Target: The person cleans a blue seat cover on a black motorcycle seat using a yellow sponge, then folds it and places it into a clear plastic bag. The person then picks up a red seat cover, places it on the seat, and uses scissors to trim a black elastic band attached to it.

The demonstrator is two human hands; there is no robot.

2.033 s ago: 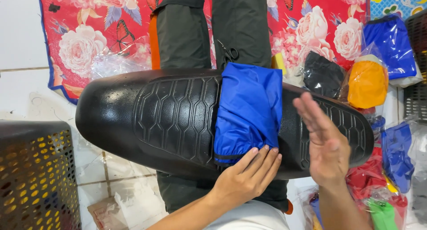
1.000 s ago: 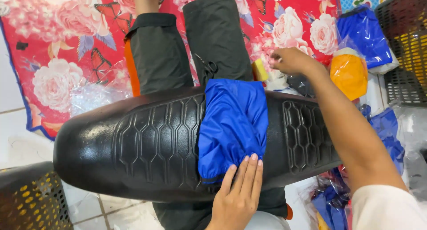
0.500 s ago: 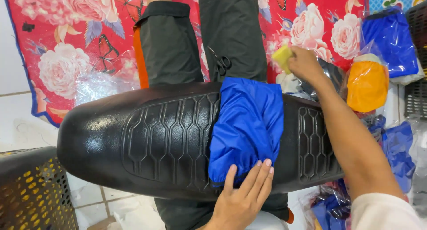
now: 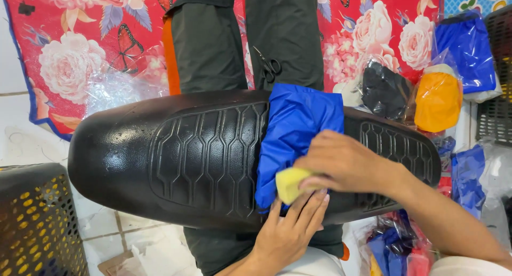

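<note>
While a long black seat with a raised hexagon pattern lay across the person's lap, spanning nearly the whole view, little free room remained around it: a dark perforated basket crowded its lower left edge, and plastic-wrapped bundles pressed against its right end. A folded blue cloth, smooth and slightly shiny, was draped over the seat just right of its middle, hanging from the far edge to the near one. The right hand came in from the lower right, its fingers curled and pinching a small yellow sponge against the lower part of the cloth. The left hand rose from below, fingers pressed flat and close together against the near edge of the seat and cloth, just under the sponge. Beyond the seat stretched two legs in dark green trousers, with black scissors resting on them, over a red mat printed with pink roses and butterflies. At the right, clear bags held an orange bundle, a black bundle and a blue bundle.
</note>
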